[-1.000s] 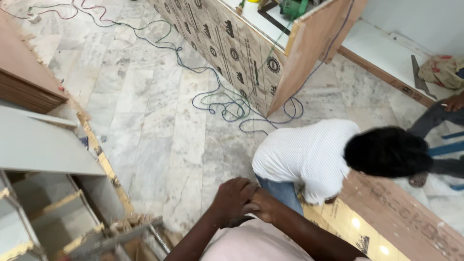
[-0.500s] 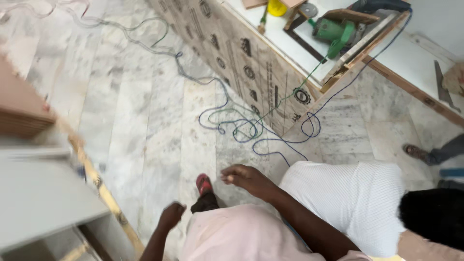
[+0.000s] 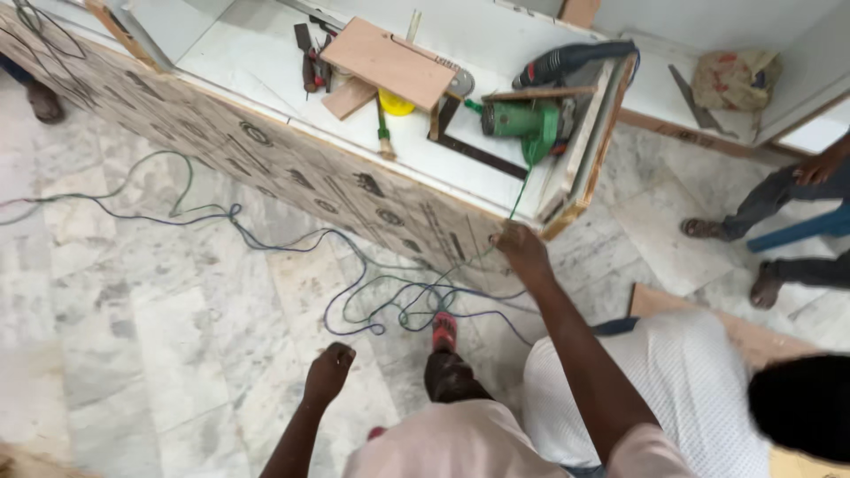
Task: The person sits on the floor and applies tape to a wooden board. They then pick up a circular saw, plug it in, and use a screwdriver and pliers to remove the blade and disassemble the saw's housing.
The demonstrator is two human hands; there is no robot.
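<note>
My right hand (image 3: 522, 250) reaches forward to the near corner of a long plywood cabinet (image 3: 292, 173) lying on the floor. It touches the patterned side panel where a green cord (image 3: 521, 196) drops over the edge. Its fingers are hidden, so I cannot tell whether it grips the cord. The cord leads up to a green power tool (image 3: 522, 119) lying inside the cabinet. My left hand (image 3: 329, 372) hangs over the marble floor, curled into a loose fist with nothing in it. My foot in a red sandal (image 3: 444, 332) stands among the cables.
Blue and green cables (image 3: 266, 239) loop across the marble floor. A wooden board (image 3: 390, 62), hand tools and a yellow object lie in the cabinet. A person in a white shirt (image 3: 691, 389) crouches at my right. Another person's legs (image 3: 779, 212) stand further right.
My view has swung up to the cabinet. My right hand has stretched from near my body out to the cabinet's corner. My left hand has dropped lower and curled into a fist.
</note>
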